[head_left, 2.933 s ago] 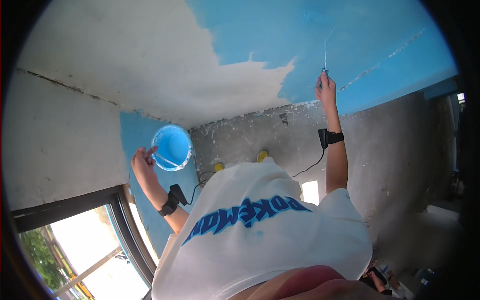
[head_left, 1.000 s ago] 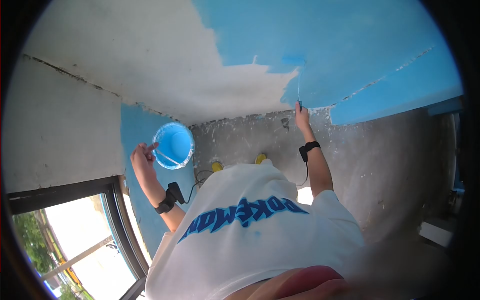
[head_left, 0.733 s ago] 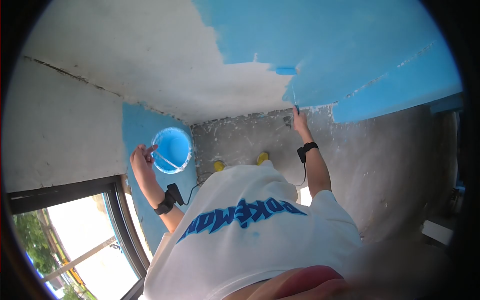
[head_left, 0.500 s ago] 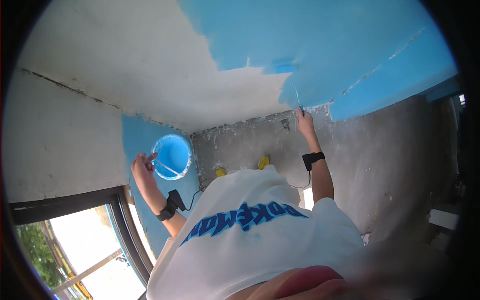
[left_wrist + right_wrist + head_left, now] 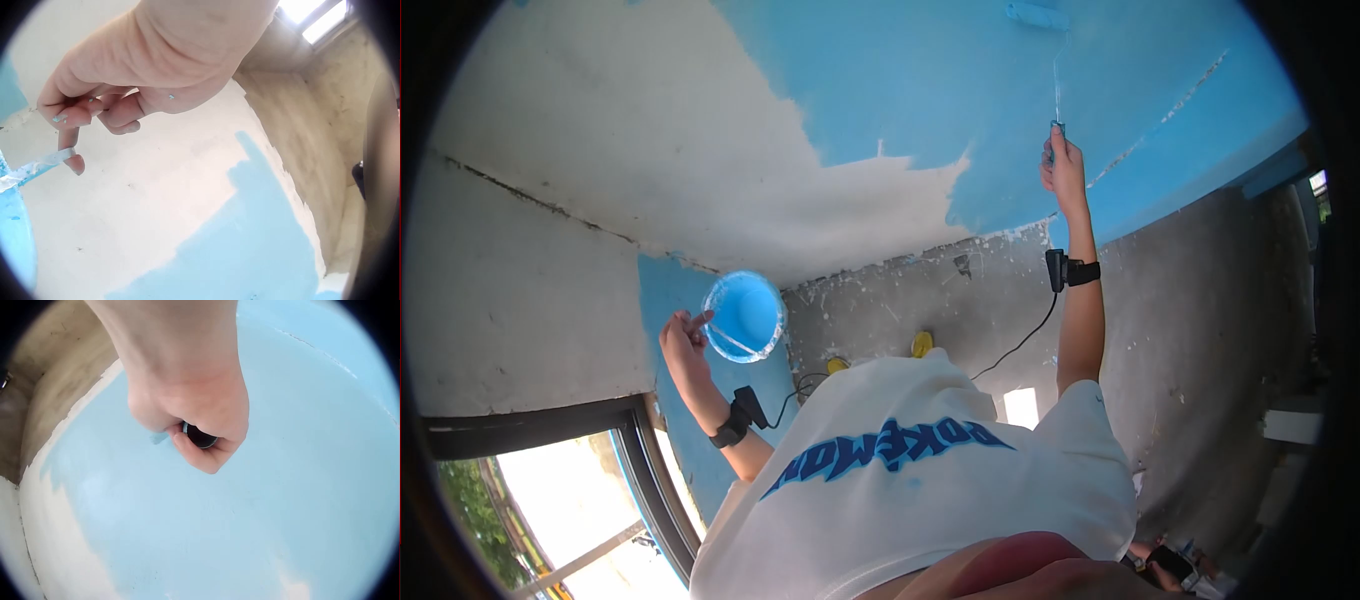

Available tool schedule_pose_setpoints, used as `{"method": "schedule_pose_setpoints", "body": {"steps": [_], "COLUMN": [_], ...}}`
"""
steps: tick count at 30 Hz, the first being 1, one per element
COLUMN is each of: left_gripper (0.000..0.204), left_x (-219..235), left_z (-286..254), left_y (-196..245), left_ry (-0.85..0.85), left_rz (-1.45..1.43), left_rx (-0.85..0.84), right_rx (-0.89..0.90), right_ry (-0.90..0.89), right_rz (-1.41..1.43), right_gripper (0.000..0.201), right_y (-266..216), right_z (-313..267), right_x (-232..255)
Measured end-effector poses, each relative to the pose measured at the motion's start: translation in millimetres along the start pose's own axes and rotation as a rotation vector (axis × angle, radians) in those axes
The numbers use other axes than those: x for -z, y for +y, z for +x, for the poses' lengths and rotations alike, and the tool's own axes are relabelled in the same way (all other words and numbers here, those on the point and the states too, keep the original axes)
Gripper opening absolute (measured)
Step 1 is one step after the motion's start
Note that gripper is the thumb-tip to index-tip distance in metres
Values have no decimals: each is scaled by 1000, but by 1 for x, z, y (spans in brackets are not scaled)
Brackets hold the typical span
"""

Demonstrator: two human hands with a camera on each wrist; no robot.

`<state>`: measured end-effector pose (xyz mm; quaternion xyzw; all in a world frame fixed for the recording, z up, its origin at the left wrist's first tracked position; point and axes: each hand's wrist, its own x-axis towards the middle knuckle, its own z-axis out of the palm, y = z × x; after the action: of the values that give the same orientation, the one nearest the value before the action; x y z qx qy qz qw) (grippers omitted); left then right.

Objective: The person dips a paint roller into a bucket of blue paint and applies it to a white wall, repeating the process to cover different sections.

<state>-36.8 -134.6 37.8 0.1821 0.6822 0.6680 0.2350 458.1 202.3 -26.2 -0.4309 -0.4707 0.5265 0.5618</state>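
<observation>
My right hand (image 5: 1064,165) grips the handle of a paint roller (image 5: 1038,16), whose blue sleeve lies against the blue-painted part of the wall (image 5: 920,80). In the right wrist view, that hand (image 5: 190,406) is curled round the dark handle end (image 5: 200,435); the roller's sleeve is hidden there. At the left, my left hand (image 5: 686,350) holds up a blue bucket (image 5: 745,315) by its handle. The left wrist view has the paint-smeared handle (image 5: 40,167) hooked over a finger of the left hand (image 5: 137,75), with the bucket's rim at the edge.
Unpainted white wall (image 5: 640,130) spreads at the left. A dark-framed window (image 5: 635,430) is at the lower left. Grey floor (image 5: 900,290) with paint specks runs below the wall, with yellow shoes (image 5: 922,343) on it. Black cables hang from both wrist cameras.
My right hand has moved up and to the right with the roller, away from the blue paint's ragged lower edge. The left hand keeps holding the bucket in nearly the same place.
</observation>
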Motion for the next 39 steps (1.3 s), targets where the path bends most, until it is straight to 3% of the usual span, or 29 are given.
{"method": "schedule_pose_setpoints", "body": {"steps": [4,10,15,18,19,21,25,27,31,32,33,37,39], "left_gripper": [23,23,21,21,21,21,21,21,22,22,22,22,21], "left_x": [-1,3,-3,-4,-1,4,-1,-5,-7,0,3,1,-1], "left_z": [0,4,1,1,2,6,1,-3,-1,5,6,0,1], "left_y": [0,-5,-1,1,0,0,3,4,5,0,-3,-1,0], "left_ry": [16,68,106,151,158,153,174,138,158,138,120,80,118], "left_rz": [-4,12,-5,16,18,9,12,-2,-3,-5,-7,-22,-31], "left_rx": [-3,61,56,65,65,82,94,20,48,70,94,38,63], "right_rx": [-52,-70,-85,-173,-175,-399,-479,-365,-391,-254,-116,-20,80], "right_ry": [-12,-27,-48,28,21,-75,-77,-19,-63,-70,-78,-69,5], "right_rz": [30,-149,-601,-661,-660,-569,-559,-529,-596,-702,-805,-840,-1192], "right_gripper": [48,50,55,58,58,59,59,59,59,58,57,51,44], "right_y": [50,203,279,343,331,309,311,311,271,258,240,141,102], "right_z": [16,15,1,9,5,-2,0,-3,-16,-23,-30,-63,-76], "right_x": [-12,-18,-2,9,5,-4,-7,-8,-5,-7,-10,-45,-68]}}
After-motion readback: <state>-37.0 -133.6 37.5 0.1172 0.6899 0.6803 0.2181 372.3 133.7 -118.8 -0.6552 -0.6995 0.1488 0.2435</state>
